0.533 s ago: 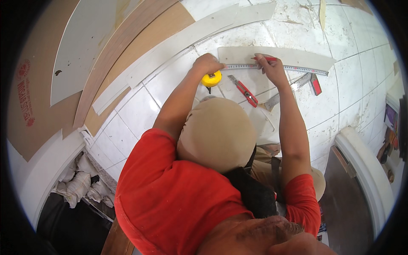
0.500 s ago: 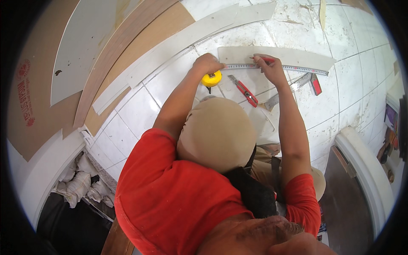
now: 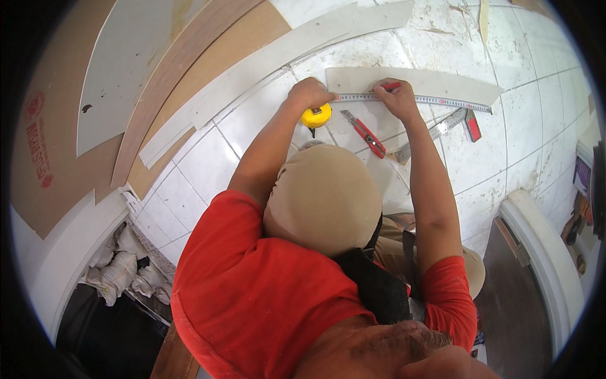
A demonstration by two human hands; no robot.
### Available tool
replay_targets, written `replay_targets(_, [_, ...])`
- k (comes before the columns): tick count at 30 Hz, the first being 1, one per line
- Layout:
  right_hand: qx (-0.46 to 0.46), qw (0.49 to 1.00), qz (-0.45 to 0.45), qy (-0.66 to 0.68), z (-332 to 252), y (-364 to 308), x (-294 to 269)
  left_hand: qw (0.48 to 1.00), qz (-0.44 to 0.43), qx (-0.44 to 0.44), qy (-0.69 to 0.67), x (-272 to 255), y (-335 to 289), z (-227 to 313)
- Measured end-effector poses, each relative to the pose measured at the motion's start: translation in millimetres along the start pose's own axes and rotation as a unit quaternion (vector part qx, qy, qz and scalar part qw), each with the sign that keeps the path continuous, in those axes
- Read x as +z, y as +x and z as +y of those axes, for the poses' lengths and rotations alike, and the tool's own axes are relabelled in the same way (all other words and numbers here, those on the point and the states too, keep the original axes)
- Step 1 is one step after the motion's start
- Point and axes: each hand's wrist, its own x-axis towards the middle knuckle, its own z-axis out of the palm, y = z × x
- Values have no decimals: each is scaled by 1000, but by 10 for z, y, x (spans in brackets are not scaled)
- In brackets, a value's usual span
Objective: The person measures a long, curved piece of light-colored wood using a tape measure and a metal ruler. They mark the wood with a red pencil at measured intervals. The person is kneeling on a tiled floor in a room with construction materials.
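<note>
My left hand [image 3: 310,95] is closed at the mouth of a yellow tape measure [image 3: 317,115], its fingertips on the start of the drawn-out blade. The tape blade [image 3: 449,101] runs right along the near edge of a long, pale grey strip of board [image 3: 429,83] on the floor. Over the middle of that strip, my right hand [image 3: 398,101] grips a slim red pencil [image 3: 390,86], fingertips down at the tape; the pencil's tip is hidden. Between my hands and my knee lies a red utility knife [image 3: 365,134]. A metal square with a red handle [image 3: 472,125] sits partly under the tape's far end.
Long pale strips [image 3: 252,66], a wooden plank [image 3: 161,82] and brown board sheets [image 3: 57,145] lie to the left. White tiles [image 3: 530,107] with dirt marks cover the floor. White bags [image 3: 117,275] lie at lower left; a dark panel [image 3: 517,290] stands at lower right.
My right hand has turned and shifted slightly left, bringing its fingertips down to the tape's edge. The pencil tip, seen before over the strip, is now hidden. My left hand stays at the tape measure.
</note>
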Motion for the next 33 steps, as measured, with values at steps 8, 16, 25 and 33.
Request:
replay_targets(8, [-1, 999, 0, -44, -87, -19, -13, 1000, -30, -7, -3, -43, -13, 25])
replay_targets(16, [-8, 999, 5, -52, -62, -16, -9, 1000, -4, 1, -3, -11, -7, 8])
replay_targets(25, [-3, 998, -1, -58, 16, -16, -15, 1000, -27, -5, -10, -42, -37, 35])
replay_targets(33, [16, 996, 8, -88, -62, -70, -10, 1000, -28, 8, -5, -67, -64, 34])
